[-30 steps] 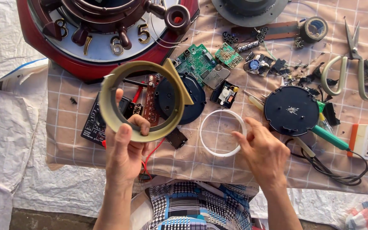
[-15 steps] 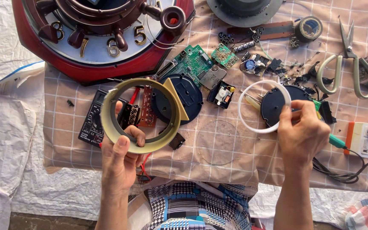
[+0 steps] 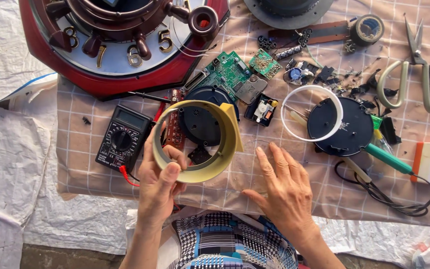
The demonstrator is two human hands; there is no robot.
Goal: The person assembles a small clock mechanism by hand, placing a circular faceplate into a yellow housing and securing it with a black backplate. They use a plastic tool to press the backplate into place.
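Two bare forearms reach up from the bottom edge. The left hand [image 3: 159, 187] is raised, thumb and curled fingers pinched together in a grip. The right hand [image 3: 285, 192] lies flat, palm down, fingers spread and pointing forward.

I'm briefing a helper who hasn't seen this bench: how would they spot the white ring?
Start at the red clock case at the top left, then cross the checked cloth rightward. The white ring lies half on a black disc, thin, flat and untouched, unlike the wide yellow ring in the left hand.
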